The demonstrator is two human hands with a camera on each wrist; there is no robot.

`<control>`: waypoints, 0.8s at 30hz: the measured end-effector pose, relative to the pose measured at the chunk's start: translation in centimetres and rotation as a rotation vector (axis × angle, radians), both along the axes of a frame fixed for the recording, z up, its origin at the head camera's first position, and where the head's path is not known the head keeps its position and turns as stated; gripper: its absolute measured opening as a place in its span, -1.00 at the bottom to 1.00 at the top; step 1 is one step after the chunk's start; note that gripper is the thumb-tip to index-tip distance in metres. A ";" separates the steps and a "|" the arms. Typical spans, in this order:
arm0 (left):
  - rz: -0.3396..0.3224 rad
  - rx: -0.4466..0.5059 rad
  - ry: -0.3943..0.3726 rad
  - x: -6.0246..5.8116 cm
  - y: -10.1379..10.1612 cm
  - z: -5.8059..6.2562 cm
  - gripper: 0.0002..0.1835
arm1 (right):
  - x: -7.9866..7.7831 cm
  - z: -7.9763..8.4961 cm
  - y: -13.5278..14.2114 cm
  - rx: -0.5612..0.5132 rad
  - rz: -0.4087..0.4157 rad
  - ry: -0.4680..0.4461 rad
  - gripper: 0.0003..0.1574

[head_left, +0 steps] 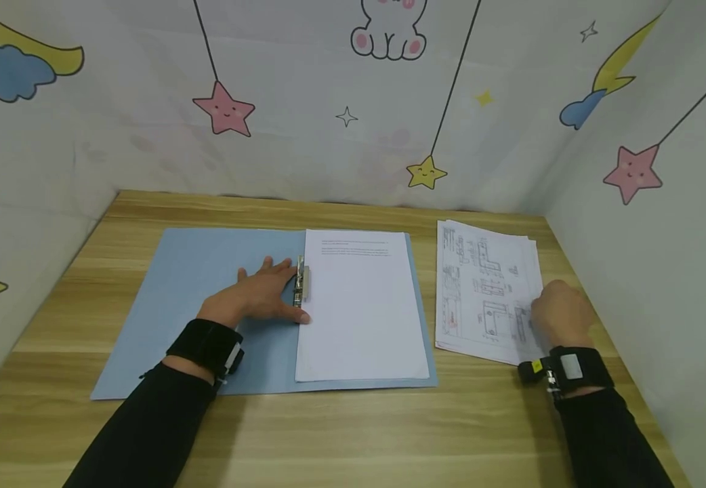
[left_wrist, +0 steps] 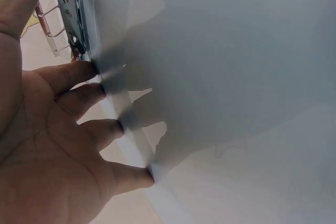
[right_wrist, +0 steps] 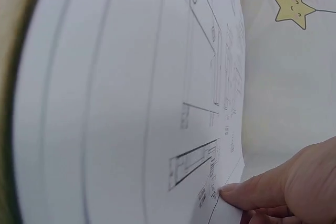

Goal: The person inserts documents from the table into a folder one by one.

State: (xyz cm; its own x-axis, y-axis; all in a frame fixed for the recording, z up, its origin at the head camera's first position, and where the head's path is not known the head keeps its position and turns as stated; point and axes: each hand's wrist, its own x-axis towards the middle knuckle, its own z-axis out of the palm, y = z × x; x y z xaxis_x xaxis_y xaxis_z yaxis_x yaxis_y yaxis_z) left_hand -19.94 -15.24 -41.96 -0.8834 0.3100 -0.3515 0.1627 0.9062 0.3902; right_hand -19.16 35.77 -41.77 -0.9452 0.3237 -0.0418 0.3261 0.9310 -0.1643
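A blue folder (head_left: pixel 206 254) lies spread open on the table, with white printed sheets (head_left: pixel 359 312) on its right half. My left hand (head_left: pixel 261 291) rests on the folder with fingers spread, its thumb at the sheets' left edge beside the metal clip (head_left: pixel 299 281). Close up in the left wrist view, straight fingertips (left_wrist: pixel 113 127) touch the folder's surface. To the right lies a slightly fanned stack of technical drawings (head_left: pixel 481 278). My right hand (head_left: pixel 563 313) pinches its right edge; the right wrist view shows the thumb (right_wrist: pixel 239 193) on top and fingers curled below the paper.
The wood-grain table (head_left: pixel 377 434) ends at a patterned cloth wall (head_left: pixel 292 156) behind it, with another cloth wall (head_left: pixel 682 257) close beside my right hand. Bare tabletop shows between the folder and the drawings.
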 end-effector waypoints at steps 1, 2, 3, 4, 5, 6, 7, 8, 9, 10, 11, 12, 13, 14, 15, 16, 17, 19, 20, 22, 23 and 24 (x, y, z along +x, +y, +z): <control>0.000 0.000 -0.004 0.0 0.0 0.0 0.28 | 0.0 0.1 0.0 -0.007 -0.002 -0.003 -0.68; -0.001 0.003 -0.007 0.0 0.0 0.0 0.28 | 0.1 0.1 0.1 -0.009 -0.004 -0.007 -0.67; -0.002 0.004 -0.008 0.0 0.0 0.0 0.28 | 0.1 0.2 0.1 -0.014 -0.009 -0.013 -0.67; -0.003 0.005 -0.010 -0.1 0.0 0.0 0.28 | 0.1 0.3 0.1 -0.016 -0.016 -0.015 -0.66; -0.003 0.005 -0.012 -0.1 0.1 0.1 0.28 | 0.2 0.3 0.1 -0.021 -0.021 -0.017 -0.66; -0.005 0.005 -0.012 -0.1 0.1 0.1 0.28 | 0.2 0.4 0.1 -0.028 -0.028 -0.024 -0.65; -0.007 0.006 -0.014 -0.2 0.1 0.1 0.28 | 0.2 0.5 0.2 -0.030 -0.032 -0.030 -0.64; -0.009 0.005 -0.014 -0.2 0.1 0.2 0.28 | 0.2 0.5 0.2 -0.033 -0.038 -0.034 -0.63; -0.011 0.005 -0.014 -0.2 0.2 0.2 0.28 | 0.2 0.5 0.2 -0.037 -0.045 -0.043 -0.62; -0.014 0.004 -0.015 -0.3 0.2 0.2 0.28 | 0.2 0.5 0.1 -0.033 -0.049 -0.050 -0.60; -0.016 0.004 -0.016 -0.3 0.2 0.2 0.27 | 0.2 0.6 0.2 -0.030 -0.051 -0.058 -0.59; -0.019 0.004 -0.017 -0.4 0.2 0.2 0.28 | 0.3 0.6 0.2 -0.024 -0.052 -0.062 -0.58; -0.021 0.003 -0.018 -0.4 0.3 0.3 0.28 | 0.3 0.6 0.2 -0.020 -0.051 -0.060 -0.57; -0.022 0.003 -0.020 -0.4 0.3 0.3 0.28 | 0.3 0.6 0.3 -0.021 -0.050 -0.056 -0.57; -0.023 0.003 -0.022 -0.5 0.3 0.3 0.28 | 0.4 0.6 0.3 -0.018 -0.046 -0.050 -0.57; -0.025 0.000 -0.023 -0.5 0.3 0.3 0.28 | 0.5 0.6 0.5 -0.017 -0.038 -0.043 -0.58; -0.026 -0.002 -0.025 -0.5 0.3 0.3 0.29 | 0.6 0.6 0.5 -0.022 -0.030 -0.034 -0.58; -0.027 -0.003 -0.029 -0.5 0.4 0.3 0.30 | 0.8 0.6 0.6 -0.049 -0.027 -0.019 -0.59; -0.027 -0.003 -0.029 -0.5 0.4 0.3 0.30 | 0.8 0.6 0.7 -0.063 -0.029 -0.016 -0.59; -0.028 -0.003 -0.027 -0.6 0.3 0.2 0.30 | 1.0 0.6 0.8 -0.101 -0.029 -0.008 -0.57; -0.029 -0.001 -0.026 -0.6 0.3 0.1 0.30 | 1.0 0.6 0.8 -0.122 -0.035 -0.001 -0.55; -0.028 -0.002 -0.024 -0.6 0.4 0.1 0.30 | 1.0 0.6 0.8 -0.143 -0.044 0.004 -0.53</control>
State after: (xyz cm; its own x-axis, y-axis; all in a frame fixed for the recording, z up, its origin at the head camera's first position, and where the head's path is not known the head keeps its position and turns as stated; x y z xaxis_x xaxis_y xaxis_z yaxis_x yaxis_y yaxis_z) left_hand -20.55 -14.88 -41.87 -0.8657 0.3335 -0.3732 0.1782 0.9022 0.3928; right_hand -18.18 36.56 -41.13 -0.9305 0.3561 -0.0862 0.3652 0.8828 -0.2954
